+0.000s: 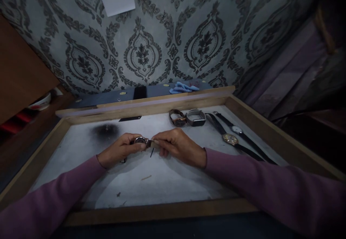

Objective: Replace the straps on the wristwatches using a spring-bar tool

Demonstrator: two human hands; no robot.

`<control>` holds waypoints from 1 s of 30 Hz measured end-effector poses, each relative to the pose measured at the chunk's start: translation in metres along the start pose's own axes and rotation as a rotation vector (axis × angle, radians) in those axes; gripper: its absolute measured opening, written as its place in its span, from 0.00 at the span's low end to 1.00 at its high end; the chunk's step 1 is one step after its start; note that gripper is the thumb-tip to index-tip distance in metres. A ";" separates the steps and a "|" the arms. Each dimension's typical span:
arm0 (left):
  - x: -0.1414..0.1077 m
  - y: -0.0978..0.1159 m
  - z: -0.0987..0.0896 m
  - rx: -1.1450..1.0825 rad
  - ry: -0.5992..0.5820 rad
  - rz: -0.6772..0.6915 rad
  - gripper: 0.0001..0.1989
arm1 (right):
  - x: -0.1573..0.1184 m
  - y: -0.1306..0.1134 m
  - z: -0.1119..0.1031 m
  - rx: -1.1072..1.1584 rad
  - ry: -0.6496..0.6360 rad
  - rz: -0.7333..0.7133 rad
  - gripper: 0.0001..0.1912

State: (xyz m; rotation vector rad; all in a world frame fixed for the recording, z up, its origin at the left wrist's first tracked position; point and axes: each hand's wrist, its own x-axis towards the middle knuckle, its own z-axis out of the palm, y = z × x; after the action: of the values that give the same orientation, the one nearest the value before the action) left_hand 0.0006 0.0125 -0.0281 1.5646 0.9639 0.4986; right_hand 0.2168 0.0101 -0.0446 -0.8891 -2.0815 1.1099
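A round wristwatch with a dark dial and silver rim is held in my left hand, thumb against the case. Beside it, my right hand is closed in a pinch at the watch's right side, where a brownish strap end shows. Between its fingertips is a thin, pale piece, too small to make out. A thin dark strip lies on the white surface just below the right fingers.
Across the wood-framed white tray lie a brown watch, a grey-banded watch, two black-strapped watches and a flat black strip. Behind the frame are a blue cloth and a dark phone-like slab.
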 end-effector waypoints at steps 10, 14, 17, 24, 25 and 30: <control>-0.001 0.001 0.000 0.009 -0.008 -0.012 0.11 | 0.000 -0.004 0.000 0.009 -0.001 0.030 0.13; -0.001 0.001 -0.001 0.034 -0.006 -0.020 0.13 | 0.001 -0.002 0.000 0.024 0.004 0.028 0.13; -0.001 0.000 -0.002 0.057 -0.008 -0.034 0.13 | 0.001 -0.001 0.001 0.028 0.002 0.028 0.13; 0.000 -0.002 -0.002 0.045 -0.026 0.002 0.12 | -0.001 -0.001 0.001 0.002 -0.006 0.021 0.13; 0.001 -0.002 -0.002 0.047 -0.028 -0.004 0.12 | -0.001 -0.001 0.001 -0.007 -0.007 0.019 0.13; 0.001 0.002 -0.001 0.063 -0.049 -0.022 0.13 | -0.002 -0.002 0.001 -0.100 -0.013 0.025 0.13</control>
State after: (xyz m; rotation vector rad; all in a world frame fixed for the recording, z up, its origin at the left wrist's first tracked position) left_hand 0.0007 0.0142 -0.0261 1.6135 0.9663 0.4162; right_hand 0.2167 0.0078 -0.0440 -0.9598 -2.1580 1.0343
